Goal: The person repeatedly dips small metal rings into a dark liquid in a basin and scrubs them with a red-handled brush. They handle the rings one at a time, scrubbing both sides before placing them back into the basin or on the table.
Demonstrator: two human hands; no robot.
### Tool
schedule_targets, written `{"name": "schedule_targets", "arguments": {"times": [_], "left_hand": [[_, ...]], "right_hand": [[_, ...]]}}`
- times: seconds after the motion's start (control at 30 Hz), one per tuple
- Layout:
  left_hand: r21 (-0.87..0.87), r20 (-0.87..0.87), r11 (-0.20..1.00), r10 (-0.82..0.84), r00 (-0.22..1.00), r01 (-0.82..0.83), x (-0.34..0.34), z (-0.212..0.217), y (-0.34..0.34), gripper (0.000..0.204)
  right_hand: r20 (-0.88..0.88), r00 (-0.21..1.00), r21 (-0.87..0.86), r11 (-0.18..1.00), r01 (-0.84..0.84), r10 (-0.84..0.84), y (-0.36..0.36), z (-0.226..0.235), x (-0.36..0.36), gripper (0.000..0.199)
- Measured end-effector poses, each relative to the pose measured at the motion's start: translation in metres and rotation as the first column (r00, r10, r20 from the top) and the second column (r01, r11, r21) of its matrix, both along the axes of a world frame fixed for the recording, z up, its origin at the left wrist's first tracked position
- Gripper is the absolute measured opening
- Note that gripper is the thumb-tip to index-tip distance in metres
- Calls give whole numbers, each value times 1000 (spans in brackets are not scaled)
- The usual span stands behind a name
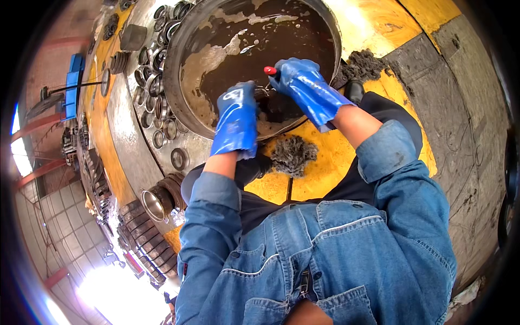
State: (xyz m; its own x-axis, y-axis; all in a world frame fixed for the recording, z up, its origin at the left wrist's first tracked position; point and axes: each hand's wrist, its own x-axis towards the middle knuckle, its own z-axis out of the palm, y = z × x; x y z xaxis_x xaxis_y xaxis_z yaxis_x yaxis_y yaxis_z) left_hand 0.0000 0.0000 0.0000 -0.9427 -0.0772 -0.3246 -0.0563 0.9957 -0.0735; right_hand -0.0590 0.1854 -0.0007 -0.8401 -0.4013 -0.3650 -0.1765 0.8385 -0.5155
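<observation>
Both of my hands wear long blue rubber gloves and are over a large round metal basin (172, 70) of murky brown liquid with foam on it. My right hand (298, 78) is closed round a tool with a red handle end (270, 70) sticking out to the left; its working end is hidden. My left hand (236, 105) is slightly blurred, with its fingers curled near the basin's near side. A small shiny wet patch shows between the hands, but I cannot make out what the left fingers hold.
Several metal rings (158, 108) cluster left of the basin. Grey tangled clumps lie on the yellow floor between my legs (294, 156) and right of the basin (364, 66). Ribbed round parts (146, 233) and a metal cup-shaped part (154, 205) stand at the lower left. Dark boards (439, 108) cover the right.
</observation>
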Motion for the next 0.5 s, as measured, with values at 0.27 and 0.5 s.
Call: {"name": "schedule_targets", "arguments": {"times": [0.27,0.5], "left_hand": [[298,-70,953,-39,997,58,10,1,-35,54],[412,-56,906,131,990,-97,37,-16,-71,53]], "right_hand": [[50,986,-377,911,168,-162,7,1,-13,44],[57,991,-639,768,-54,117,-36,30,8,50]]}}
